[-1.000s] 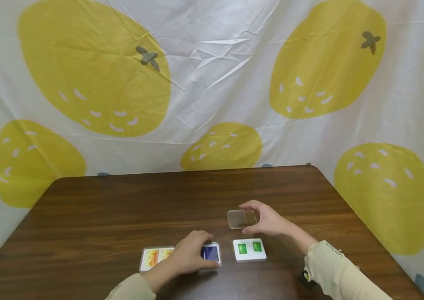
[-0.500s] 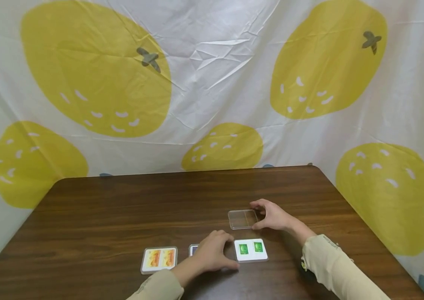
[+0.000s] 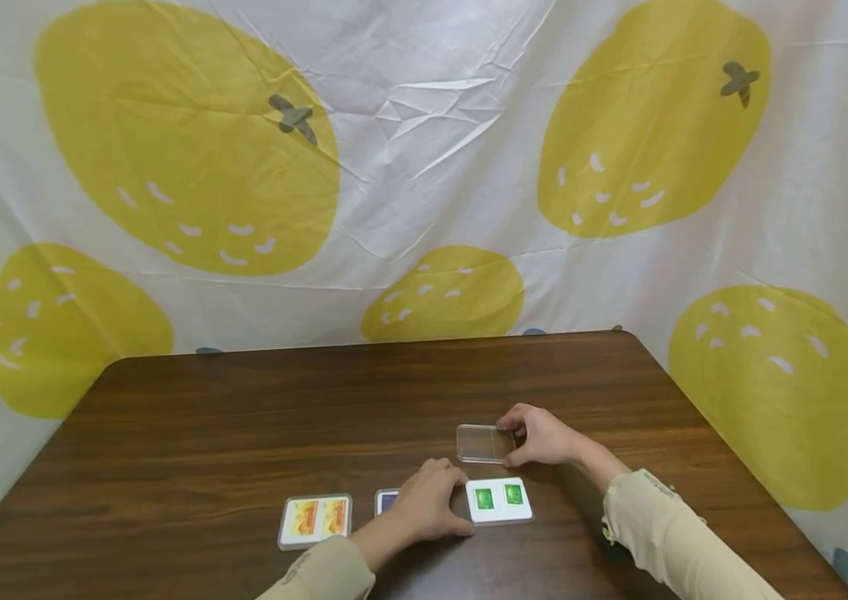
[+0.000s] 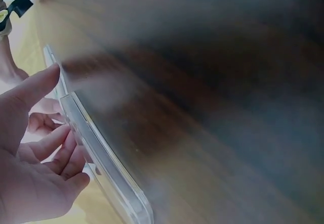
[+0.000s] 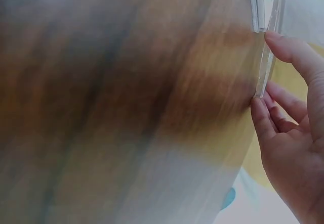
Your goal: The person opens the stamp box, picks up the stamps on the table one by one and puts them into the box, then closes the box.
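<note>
My left hand point(image 3: 427, 500) holds the left edge of a flat clear case with a white card showing two green pictures point(image 3: 500, 500), thumb at its near corner and fingers at its far corner. Under that hand, mostly hidden, lies a dark blue card case point(image 3: 386, 500). Further back, my right hand point(image 3: 541, 437) pinches the right end of a thin clear plastic cover point(image 3: 476, 444). The right wrist view shows the cover point(image 5: 264, 67) edge-on between thumb and fingers. In the left wrist view a clear case edge point(image 4: 104, 158) runs past the fingers.
A case with two orange pictures point(image 3: 315, 522) lies to the left on the brown wooden table point(image 3: 207, 433). Behind the table hangs a white cloth point(image 3: 439, 167) printed with yellow lemons.
My left hand has moved right, from the dark blue case to the green-picture case, uncovering the orange one. My right hand has shifted slightly right along the clear cover, which stays nearly in place.
</note>
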A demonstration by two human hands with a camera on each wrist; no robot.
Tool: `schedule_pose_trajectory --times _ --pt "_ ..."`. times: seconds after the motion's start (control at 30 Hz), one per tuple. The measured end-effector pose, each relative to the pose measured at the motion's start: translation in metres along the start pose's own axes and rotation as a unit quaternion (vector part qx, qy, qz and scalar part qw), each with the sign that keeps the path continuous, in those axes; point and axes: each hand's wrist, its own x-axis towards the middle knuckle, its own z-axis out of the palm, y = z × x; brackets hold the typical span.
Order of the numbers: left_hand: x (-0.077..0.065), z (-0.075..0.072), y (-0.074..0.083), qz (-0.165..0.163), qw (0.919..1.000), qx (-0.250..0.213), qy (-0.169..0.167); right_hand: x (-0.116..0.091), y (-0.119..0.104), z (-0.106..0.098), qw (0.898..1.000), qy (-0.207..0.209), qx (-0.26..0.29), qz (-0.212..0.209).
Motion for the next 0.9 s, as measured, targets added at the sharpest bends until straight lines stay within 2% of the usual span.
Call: schedule_pose_trajectory --times 0.33,0.67,0.9 --pt "0.000 0.002 0.000 0.009 0.9995 0.027 0.017 -0.019 -0.010 -0.003 0.998 0.015 0.055 0.008" --pt "-0.003 0.001 0.002 0.002 0.9993 0.032 0.018 -0.048 -0.025 0.003 0.998 -0.005 0.066 0.006" --pt "-0.003 0.002 0.001 0.003 0.9992 0.031 0.023 -0.061 -0.026 0.010 0.996 -0.016 0.082 -0.013"
